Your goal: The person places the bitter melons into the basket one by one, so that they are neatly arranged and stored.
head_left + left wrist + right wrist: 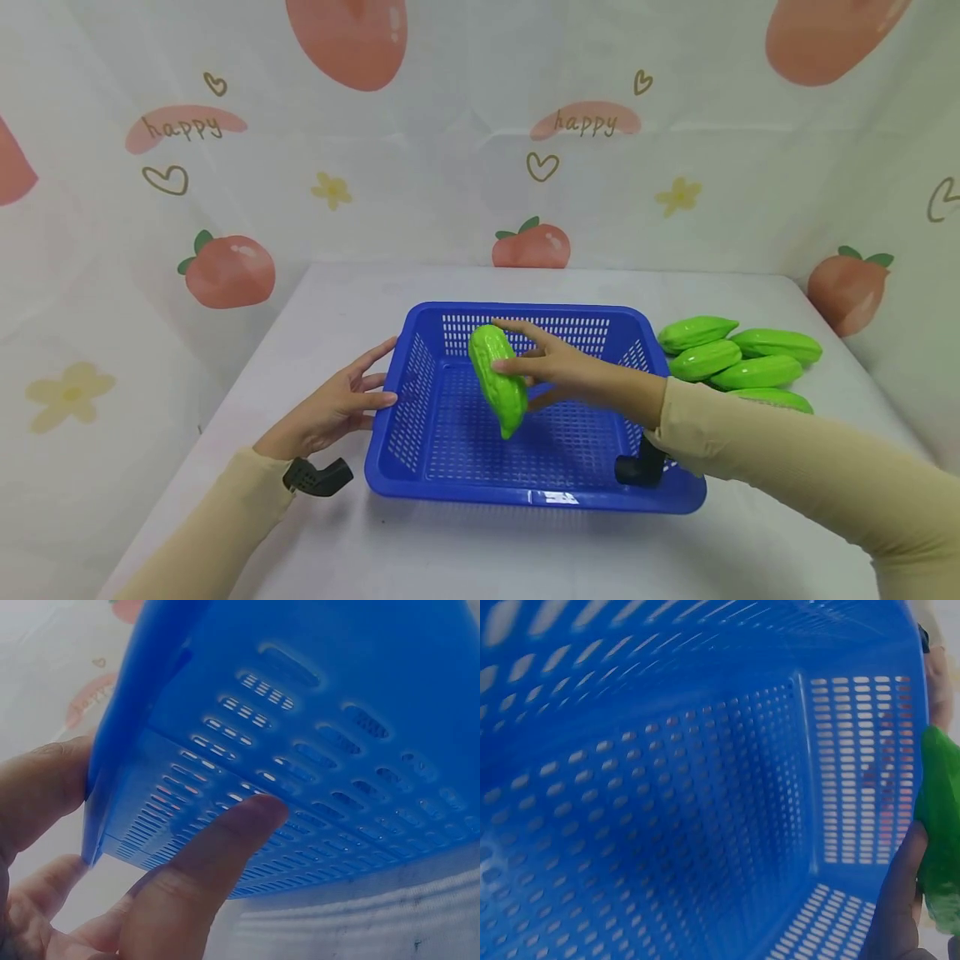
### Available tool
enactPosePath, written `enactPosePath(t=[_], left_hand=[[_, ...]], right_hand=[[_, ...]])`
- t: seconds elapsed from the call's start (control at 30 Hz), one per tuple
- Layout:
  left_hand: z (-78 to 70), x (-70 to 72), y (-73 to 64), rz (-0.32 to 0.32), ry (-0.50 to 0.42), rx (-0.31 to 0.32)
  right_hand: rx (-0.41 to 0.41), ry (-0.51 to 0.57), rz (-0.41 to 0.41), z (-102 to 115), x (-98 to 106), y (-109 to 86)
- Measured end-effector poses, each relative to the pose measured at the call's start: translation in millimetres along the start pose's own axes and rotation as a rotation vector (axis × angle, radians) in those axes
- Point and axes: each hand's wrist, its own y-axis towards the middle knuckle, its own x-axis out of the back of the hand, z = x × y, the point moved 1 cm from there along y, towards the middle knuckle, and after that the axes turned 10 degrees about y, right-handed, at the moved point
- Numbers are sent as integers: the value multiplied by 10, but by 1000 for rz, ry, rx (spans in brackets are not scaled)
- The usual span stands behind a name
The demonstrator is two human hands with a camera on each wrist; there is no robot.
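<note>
In the head view my right hand (pixel 558 367) grips a bright green bitter melon (pixel 498 383) over the blue plastic basket (pixel 517 497). Its bumpy body hangs tilted, with the pointed tip down. From the right wrist view, the same bitter melon (pixel 941 840) shows at the right edge, the thumb along its side. My left hand (pixel 337 408) touches the basket's left side with fingers spread. Up close in the left wrist view, the left thumb (pixel 217 855) rests against the slotted outer wall (pixel 345 750), while other fingers lie near the rim.
Several more bitter melons (pixel 765 372) lie in a group on the white table (pixel 360 292), right of the basket and beyond the right forearm. A white printed cloth (pixel 442 167) hangs behind and at the sides. Black wrist cameras (pixel 318 477) sit on both sleeves.
</note>
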Motion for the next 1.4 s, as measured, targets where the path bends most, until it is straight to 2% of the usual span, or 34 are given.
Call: enactPosePath(t=[0.2,0.53,0.73,1.1,1.4], left_hand=[[-1,-8,1,2,13,-6],[1,2,-6,-7,32,-8],[3,7,-12,-13,26,15],[-6,6,-5,5,24,-4],[-7,-5,-24,-15,49,-2]], right_hand=[[-25,46,-61,-58,-102,154],[0,85,-105,-50,-265,444],[5,105,-138,-125,-336,603],[-25,108,-161,-323,-387,738],[-46,120,-154,-396,-419,776]])
